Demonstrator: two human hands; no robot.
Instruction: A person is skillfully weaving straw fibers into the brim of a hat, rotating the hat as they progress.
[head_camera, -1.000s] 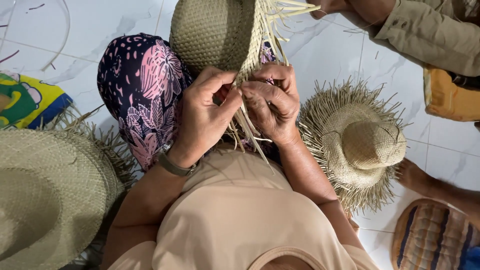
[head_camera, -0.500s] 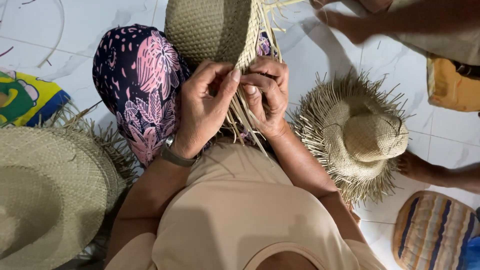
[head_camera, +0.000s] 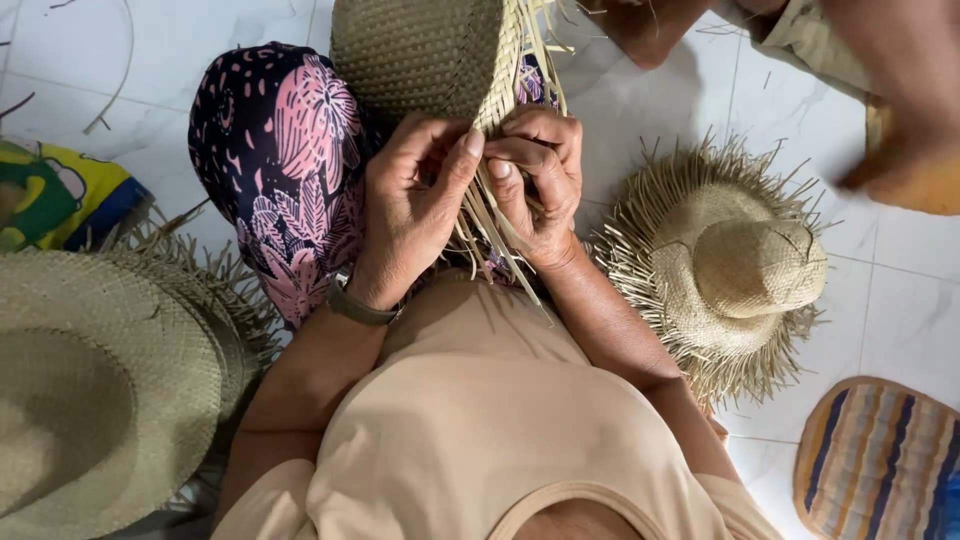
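Note:
A half-woven straw hat (head_camera: 420, 55) rests crown-away on my lap, over a dark floral cloth (head_camera: 275, 160). Loose straw strands (head_camera: 500, 245) hang from its unfinished brim edge toward my chest. My left hand (head_camera: 415, 205) pinches strands at that edge, thumb and forefinger pressed together, a watch on its wrist. My right hand (head_camera: 540, 175) grips the neighbouring strands right beside it, fingers curled, the two hands touching.
A finished-crown straw hat with a frayed brim (head_camera: 730, 265) lies on the white tile floor at right. A large woven hat (head_camera: 100, 380) fills the lower left. A striped round mat (head_camera: 880, 460) sits lower right, colourful fabric (head_camera: 55, 195) at left. Another person's limbs (head_camera: 900, 90) are upper right.
My hands and the hat have kept working the same brim edge, with fingers shifting slightly. The other person's arm at the upper right has moved across and blurred.

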